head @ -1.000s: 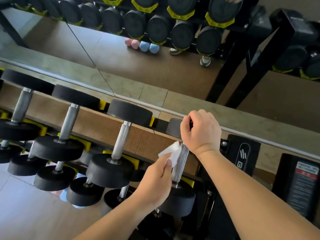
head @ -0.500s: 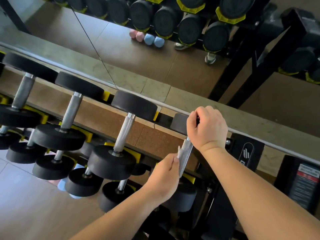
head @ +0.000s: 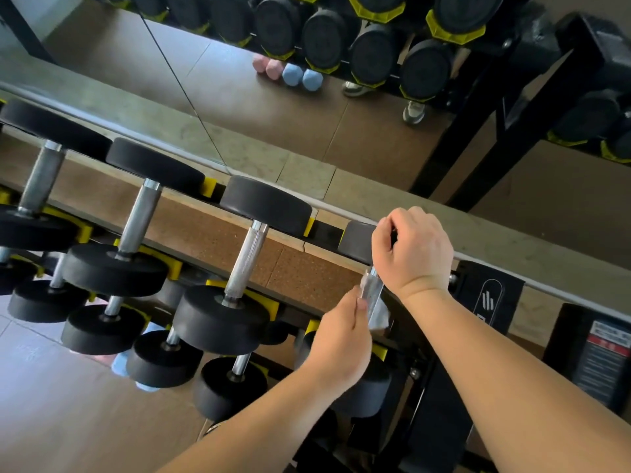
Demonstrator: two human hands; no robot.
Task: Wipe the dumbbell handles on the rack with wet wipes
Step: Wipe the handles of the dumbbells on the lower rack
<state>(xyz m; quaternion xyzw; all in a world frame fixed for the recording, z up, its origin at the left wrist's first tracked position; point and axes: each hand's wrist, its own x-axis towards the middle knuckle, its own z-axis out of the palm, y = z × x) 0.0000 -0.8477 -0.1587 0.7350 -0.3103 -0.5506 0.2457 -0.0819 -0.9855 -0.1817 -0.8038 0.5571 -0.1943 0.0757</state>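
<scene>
Black dumbbells with steel handles lie in a row on the top tier of a rack with yellow cradles (head: 263, 303). My right hand (head: 415, 249) grips the far head of the rightmost dumbbell (head: 356, 240). My left hand (head: 341, 339) holds a wet wipe (head: 374, 303) wrapped around that dumbbell's handle, with the thumb pressing on it. The handle is almost wholly covered by the wipe. The neighbouring dumbbell handle (head: 246, 262) to the left is bare.
A mirror (head: 307, 107) behind the rack reflects more dumbbells and shoes. Lower rack tiers hold smaller dumbbells (head: 164, 363). A black upright with a logo (head: 490, 298) and a labelled black machine (head: 601, 356) stand at the right. Floor lies at lower left.
The wipe, first loose and spread beside the handle, is now wrapped close around it under my left hand. My right hand stays on the far head.
</scene>
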